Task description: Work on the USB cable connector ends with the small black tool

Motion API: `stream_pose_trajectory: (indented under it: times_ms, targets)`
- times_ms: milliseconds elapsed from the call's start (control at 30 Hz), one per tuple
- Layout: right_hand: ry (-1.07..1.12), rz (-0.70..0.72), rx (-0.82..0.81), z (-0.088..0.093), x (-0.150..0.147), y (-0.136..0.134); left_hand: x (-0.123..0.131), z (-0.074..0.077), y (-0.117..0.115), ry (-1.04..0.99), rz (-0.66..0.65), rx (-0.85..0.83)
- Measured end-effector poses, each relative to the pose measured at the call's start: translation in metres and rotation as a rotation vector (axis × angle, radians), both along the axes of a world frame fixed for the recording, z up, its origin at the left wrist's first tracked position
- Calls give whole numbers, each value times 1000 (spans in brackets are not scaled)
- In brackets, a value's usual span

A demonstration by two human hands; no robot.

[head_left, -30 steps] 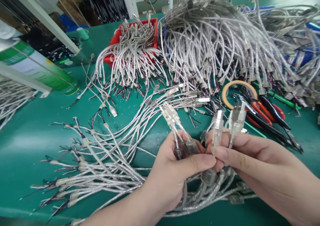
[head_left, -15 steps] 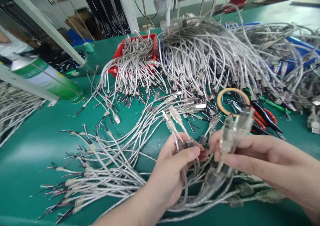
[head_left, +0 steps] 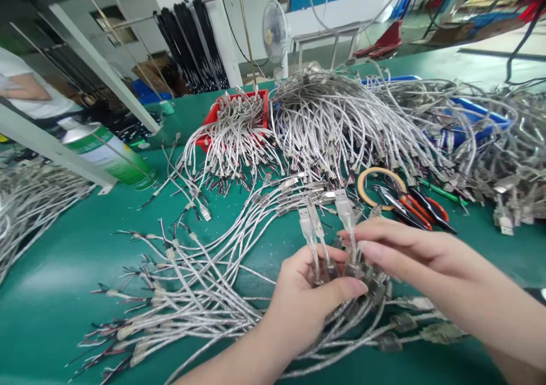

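- The left hand (head_left: 305,291) is closed on some USB cables (head_left: 316,260) over the green table (head_left: 63,271), its thumb across them.
- Three USB plugs (head_left: 306,224) stick up above it.
- The right hand (head_left: 413,260) has its fingertips by the right-most plug's cable; I cannot tell if they pinch it.

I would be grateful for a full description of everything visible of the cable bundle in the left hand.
The cable bundle has silvery cables in clear-looking sheaths, with greyish translucent lumps along them. Three USB plugs with translucent housings and metal-looking ends rise, slightly tilted, above the left hand, which closes around the bundle over the green table. The right hand is at the rightmost raised plug's cable; contact is unclear.
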State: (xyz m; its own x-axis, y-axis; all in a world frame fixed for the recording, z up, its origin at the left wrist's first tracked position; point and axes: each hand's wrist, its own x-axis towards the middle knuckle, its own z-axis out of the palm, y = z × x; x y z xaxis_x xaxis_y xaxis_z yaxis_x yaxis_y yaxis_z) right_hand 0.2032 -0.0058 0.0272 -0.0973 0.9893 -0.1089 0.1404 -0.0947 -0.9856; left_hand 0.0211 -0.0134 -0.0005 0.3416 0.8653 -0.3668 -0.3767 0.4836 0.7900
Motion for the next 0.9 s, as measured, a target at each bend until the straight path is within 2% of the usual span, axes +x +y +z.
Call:
stream_pose_trajectory:
  times_ms: [100,233,400,567,733,900]
  targets:
    - [46,110,5,-6,-7,-1,0,0,0,-43,6,18]
    - [112,134,-14,-16,-5,-2,1,-4,1,-74,-10,17]
    - [179,166,-30,-18,-7,-1,-1,-7,1,-98,-10,46]
    - [200,154,-43,-19,-7,-2,-3,-5,-2,-13,-32,85]
    - [163,129,-70,-19,-5,-4,-7,-1,-3,111,-4,294]
    - [155,106,-93,-18,-7,-3,-9,0,-2,118,-29,220]
